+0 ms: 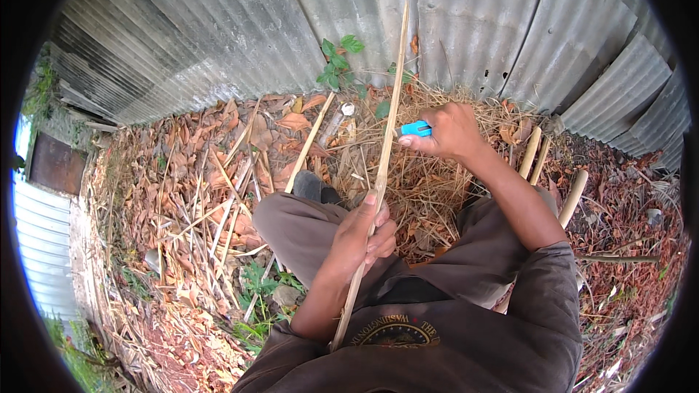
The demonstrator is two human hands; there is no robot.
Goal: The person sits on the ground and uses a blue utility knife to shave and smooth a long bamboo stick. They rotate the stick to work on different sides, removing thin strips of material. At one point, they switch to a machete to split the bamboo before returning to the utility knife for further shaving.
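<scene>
Our left hand (362, 236) gripped a long, pale bamboo strip (384, 156) that slanted up from our lap toward the ribbed metal wall (240, 22). Our right hand (448, 131) was closed around a blue-handled tool (416, 129), perhaps a knife, set against the strip. Dry leaves (189, 182) and straw (429, 182) lay around us.

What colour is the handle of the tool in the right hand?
Bright blue handle, gripped by the right hand; seen in the head view.
</scene>
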